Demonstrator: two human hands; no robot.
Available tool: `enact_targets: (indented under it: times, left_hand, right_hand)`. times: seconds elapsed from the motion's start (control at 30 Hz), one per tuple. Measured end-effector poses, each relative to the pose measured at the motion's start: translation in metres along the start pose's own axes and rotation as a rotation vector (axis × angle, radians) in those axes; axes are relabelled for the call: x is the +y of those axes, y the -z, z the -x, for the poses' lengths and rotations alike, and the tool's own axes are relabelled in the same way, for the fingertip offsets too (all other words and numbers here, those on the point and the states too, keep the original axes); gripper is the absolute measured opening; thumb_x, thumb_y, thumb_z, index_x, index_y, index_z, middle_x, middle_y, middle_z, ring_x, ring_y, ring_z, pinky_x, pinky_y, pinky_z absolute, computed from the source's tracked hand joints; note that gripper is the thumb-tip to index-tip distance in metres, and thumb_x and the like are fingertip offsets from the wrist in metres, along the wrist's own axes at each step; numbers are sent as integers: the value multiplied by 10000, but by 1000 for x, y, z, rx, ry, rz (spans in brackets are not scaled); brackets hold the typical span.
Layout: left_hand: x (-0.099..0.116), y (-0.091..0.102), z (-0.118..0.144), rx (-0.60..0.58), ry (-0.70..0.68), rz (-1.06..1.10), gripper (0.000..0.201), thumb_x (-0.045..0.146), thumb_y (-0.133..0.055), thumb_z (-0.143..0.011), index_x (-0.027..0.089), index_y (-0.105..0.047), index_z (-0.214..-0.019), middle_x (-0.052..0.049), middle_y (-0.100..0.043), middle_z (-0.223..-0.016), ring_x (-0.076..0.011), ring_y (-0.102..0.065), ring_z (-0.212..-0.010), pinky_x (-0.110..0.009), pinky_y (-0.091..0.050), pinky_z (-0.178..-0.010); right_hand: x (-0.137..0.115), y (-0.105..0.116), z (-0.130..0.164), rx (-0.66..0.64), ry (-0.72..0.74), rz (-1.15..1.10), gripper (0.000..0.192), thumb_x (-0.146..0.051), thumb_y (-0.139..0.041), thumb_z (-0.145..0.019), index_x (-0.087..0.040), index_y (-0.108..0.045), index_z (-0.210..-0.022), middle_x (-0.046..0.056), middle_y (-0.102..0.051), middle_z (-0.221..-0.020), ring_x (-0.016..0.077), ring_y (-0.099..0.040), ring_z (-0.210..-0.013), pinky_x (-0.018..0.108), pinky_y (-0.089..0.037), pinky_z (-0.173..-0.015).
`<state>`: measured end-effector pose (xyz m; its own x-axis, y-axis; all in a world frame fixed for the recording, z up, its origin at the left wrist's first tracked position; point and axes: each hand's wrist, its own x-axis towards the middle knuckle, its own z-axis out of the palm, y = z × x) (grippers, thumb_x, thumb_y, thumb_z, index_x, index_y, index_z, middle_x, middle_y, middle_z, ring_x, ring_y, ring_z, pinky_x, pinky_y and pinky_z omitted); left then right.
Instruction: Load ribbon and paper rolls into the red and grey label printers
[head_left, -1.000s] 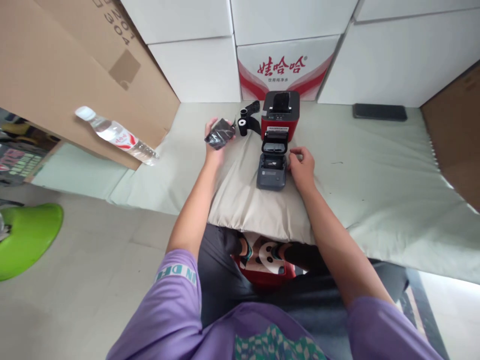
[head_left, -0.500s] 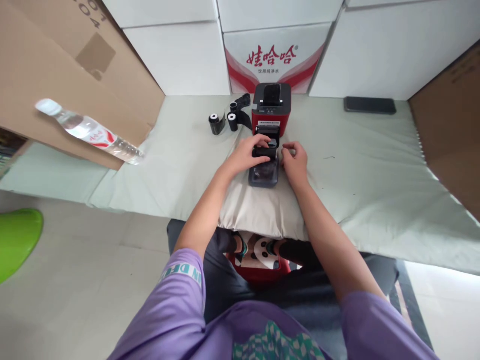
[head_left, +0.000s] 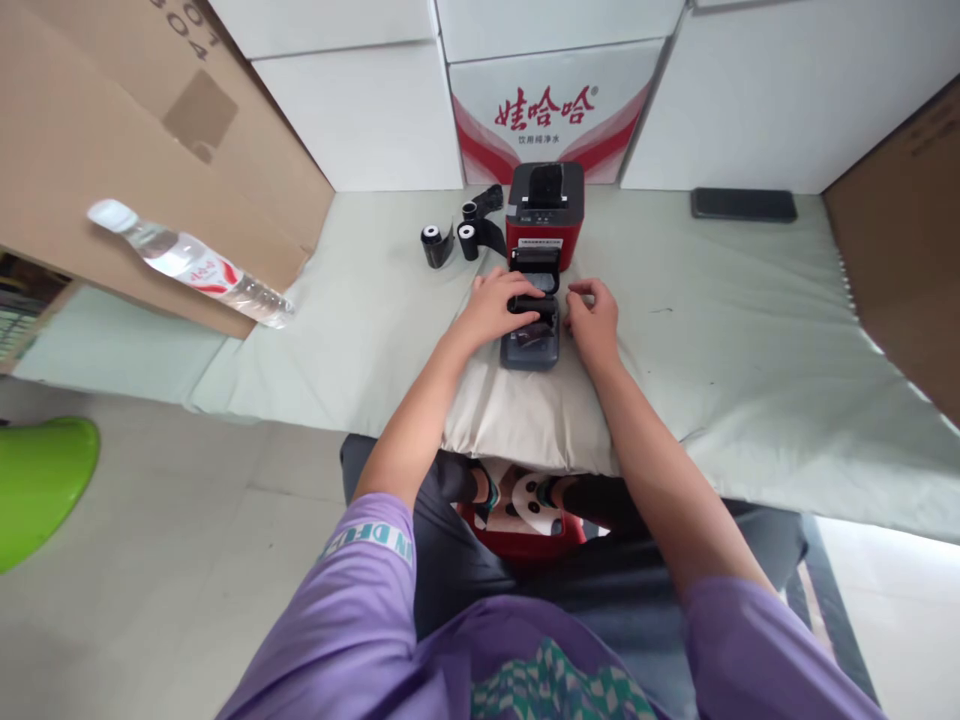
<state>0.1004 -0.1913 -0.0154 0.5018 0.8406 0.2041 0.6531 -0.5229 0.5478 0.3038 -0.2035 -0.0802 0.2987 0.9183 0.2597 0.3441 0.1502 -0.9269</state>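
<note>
Watching remote via head cam. Small grey printer point(head_left: 529, 352) sits dead centre on a cushion point(head_left: 517, 420) on the table point(head_left: 750, 330), straight out at 12 from the body. Its lid point(head_left: 535, 262) is flipped up at the 12 end, leaving the bay open.

Step in hand, as I read it: a black roll point(head_left: 534, 304) is going into that open bay. Left hand point(head_left: 495, 305) comes in from 9, grip closed over the roll w/ fingers wrapped across the top. Right hand point(head_left: 596, 320) is at the printer's 3 o'clock edge, fingers curled and touching the housing. Can't tell if that grip is pinching anything or just steadying.

Seating it prob. calls for the roll to drop level betw. the bay walls, w/ the body held so it doesn't slide on the soft cushion.

Orientation: printer's long axis runs 12–6, hinge end to 12, front end to 6 toward me. Roll's axis lies across that, 9–3.

Around it: red printer point(head_left: 546, 215) just beyond at 12, nearly touching the raised lid. Two spare rolls point(head_left: 433, 245) at approx. 11. Water bottle point(head_left: 191, 265) well off at 10, phone point(head_left: 744, 204) at 1–2.
</note>
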Motion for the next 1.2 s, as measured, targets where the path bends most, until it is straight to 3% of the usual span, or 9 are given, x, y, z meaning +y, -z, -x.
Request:
enact_targets:
  times: [0.27, 0.37, 0.47, 0.6, 0.73, 0.83, 1.0, 1.13, 1.2]
  left_hand:
    - [-3, -5, -2, -22, -17, 3, 336, 415, -587, -1069, 246, -871, -1008, -105, -800, -1180, -370, -583, -1283, -603, -345, -1154]
    - [-5, 6, 1, -15, -42, 71, 448, 492, -492, -1111, 250, -856, -1009, -89, -812, -1175, -337, -628, -1211, -576, -352, -1153]
    - [-6, 22, 7, -94, -111, 137, 376, 588, -680, -1004, 277, -848, -1135, -81, -809, -1215, -331, -646, -1217, -520, -375, -1145]
    - [-6, 34, 14, -188, -160, 129, 542, 563, -931, -770, 283, -821, -1221, -76, -807, -1158, -340, -667, -1203, -486, -405, -1121]
    - [-8, 30, 13, -143, -196, 67, 163, 399, -810, -903, 263, -834, -989, -52, -787, -1010, -288, -709, -1069, -484, -429, -1071]
    - [-10, 27, 11, -2, -262, 92, 149, 367, -749, -938, 246, -825, -893, -65, -771, -1001, -271, -715, -1018, -447, -473, -975]
    - [-12, 28, 11, 73, -238, 65, 192, 410, -746, -947, 245, -822, -885, -12, -678, -753, -198, -632, -709, -436, -482, -891]
    - [-10, 27, 12, 58, -205, 31, 267, 500, -744, -957, 256, -821, -882, 0, -638, -705, -199, -616, -703, -447, -489, -912]
    - [-10, 29, 13, 64, -204, 80, 360, 609, -751, -942, 258, -830, -924, -6, -654, -720, -204, -621, -712, -443, -495, -909]
  right_hand:
    - [-3, 2, 2, -67, -44, -81, 347, -536, -645, -911, -263, -666, -1123, 103, -767, -1238, 241, -715, -974, 482, -634, -988]
    - [0, 2, 1, -115, 26, -139, 537, -656, -652, -910, -286, -645, -1299, 113, -728, -1439, 282, -700, -1217, 522, -585, -1119]
    - [4, 0, -1, -176, 101, -188, 700, -771, -638, -900, -303, -607, -1420, 118, -664, -1566, 315, -610, -1460, 559, -474, -1264]
    - [5, -1, -3, -249, 144, -221, 786, -842, -636, -874, -332, -589, -1470, 99, -626, -1620, 330, -552, -1556, 564, -412, -1323]
    - [-1, 3, -3, -288, 119, -221, 803, -849, -613, -875, -346, -588, -1500, 82, -604, -1651, 335, -547, -1551, 549, -463, -1280]
    - [-6, 7, -1, -315, 97, -260, 794, -817, -613, -885, -337, -594, -1517, 83, -604, -1651, 332, -597, -1475, 531, -527, -1205]
    - [-12, 8, 3, -302, 124, -240, 630, -756, -613, -913, -332, -720, -1366, 63, -699, -1492, 302, -658, -1330, 508, -547, -1170]
    - [-15, 7, 4, -285, 184, -177, 455, -700, -628, -919, -301, -815, -1034, 71, -757, -1275, 303, -664, -1295, 494, -535, -1186]
    - [-16, 6, 5, -283, 174, -162, 386, -643, -658, -908, -310, -807, -1032, 63, -764, -1251, 296, -683, -1239, 490, -555, -1155]
